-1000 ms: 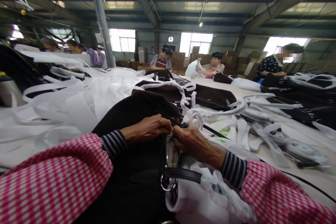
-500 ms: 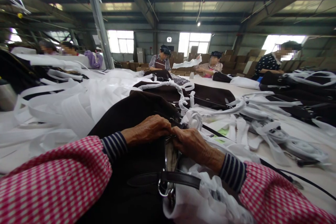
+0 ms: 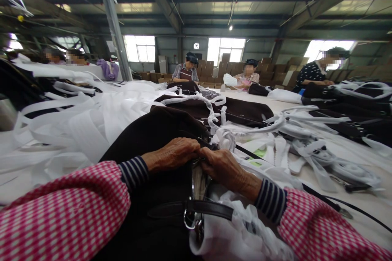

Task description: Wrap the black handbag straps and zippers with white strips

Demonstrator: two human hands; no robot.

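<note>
A large dark brown bag (image 3: 147, 220) lies before me, its zipper (image 3: 193, 185) partly open along the top edge. My left hand (image 3: 174, 153) is closed at the zippered edge, its fingertips meeting those of the other hand. My right hand (image 3: 225, 169) is closed on the same edge from the right side; the exact bit pinched between the fingers is hidden. Below the hands, a dark strap (image 3: 211, 209) with a metal ring (image 3: 187, 221) crosses the opening. White wrapping material (image 3: 235, 232) bunches against the bag's right side.
White strips (image 3: 104, 122) are heaped at the left. Further dark bags (image 3: 245, 110) lie beyond, with white-wrapped straps (image 3: 324, 155) at the right. Several people work across the table, including a person in a dotted top (image 3: 312, 71). Cardboard boxes (image 3: 205, 69) stand behind them.
Both hands stay at the zippered edge, almost unmoved. Across the table, a co-worker's white strip, stretched out before, is now lower and bunched.
</note>
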